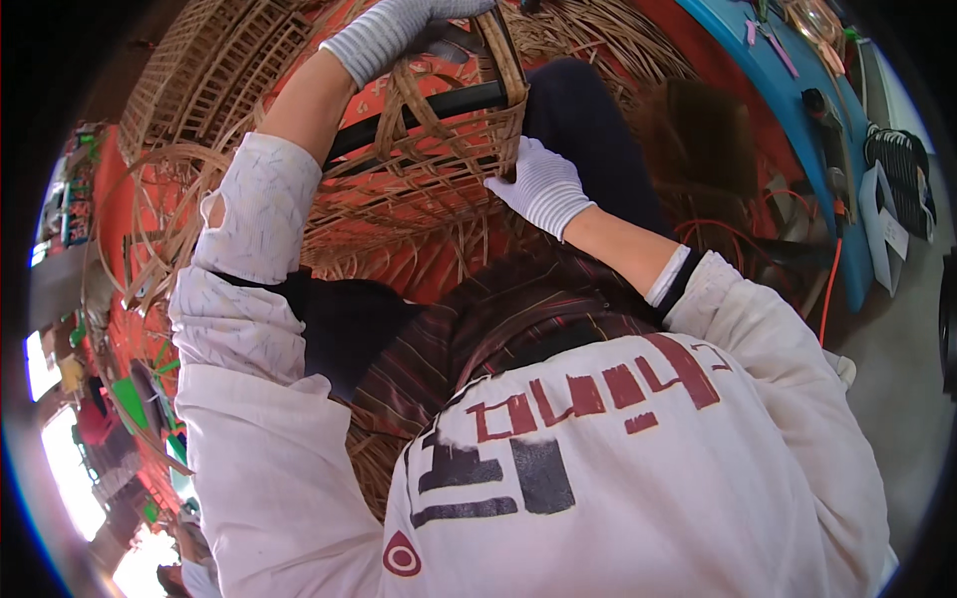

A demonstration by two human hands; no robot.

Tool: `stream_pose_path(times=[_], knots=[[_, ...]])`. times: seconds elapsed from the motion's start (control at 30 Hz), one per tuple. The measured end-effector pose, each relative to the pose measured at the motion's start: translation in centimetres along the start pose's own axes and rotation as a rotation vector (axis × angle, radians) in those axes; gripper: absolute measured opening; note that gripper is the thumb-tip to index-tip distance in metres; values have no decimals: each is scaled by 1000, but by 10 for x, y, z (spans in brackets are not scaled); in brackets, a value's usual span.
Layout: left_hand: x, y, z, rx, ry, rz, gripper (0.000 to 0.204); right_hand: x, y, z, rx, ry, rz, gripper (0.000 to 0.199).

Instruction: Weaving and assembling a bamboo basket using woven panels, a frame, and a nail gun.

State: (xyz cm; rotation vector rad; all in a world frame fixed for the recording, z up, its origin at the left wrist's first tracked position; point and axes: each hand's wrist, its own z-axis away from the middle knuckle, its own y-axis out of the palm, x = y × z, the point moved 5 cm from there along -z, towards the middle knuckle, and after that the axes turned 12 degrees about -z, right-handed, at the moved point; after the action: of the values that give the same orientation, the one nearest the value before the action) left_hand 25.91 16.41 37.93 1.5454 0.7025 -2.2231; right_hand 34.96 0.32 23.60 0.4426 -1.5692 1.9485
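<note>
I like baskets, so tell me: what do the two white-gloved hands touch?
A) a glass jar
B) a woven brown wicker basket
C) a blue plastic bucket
B: the left hand and right hand both touch the woven brown wicker basket.

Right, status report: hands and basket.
Left hand gloved, gripping the basket at its top rim. Right hand gloved, fingers on the basket's woven side. Loose cane strips lie around it.
</note>
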Motion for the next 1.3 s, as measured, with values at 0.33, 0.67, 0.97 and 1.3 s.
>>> stream_pose_path(times=[0.33,0.67,0.97,1.3], knots=[[5,-2,-5,36,23,37,23,-13,16,-6,-22,-16,-145,40],[3,-1,-1,21,34,8,25,-14,21,4,17,-13,-262,39],[21,-8,-20,-61,107,-95,41,-23,1,0,-78,-215,-284,40],[36,-14,-8,38,60,39,41,-81,-210,43,-693,-190,-210,19]])
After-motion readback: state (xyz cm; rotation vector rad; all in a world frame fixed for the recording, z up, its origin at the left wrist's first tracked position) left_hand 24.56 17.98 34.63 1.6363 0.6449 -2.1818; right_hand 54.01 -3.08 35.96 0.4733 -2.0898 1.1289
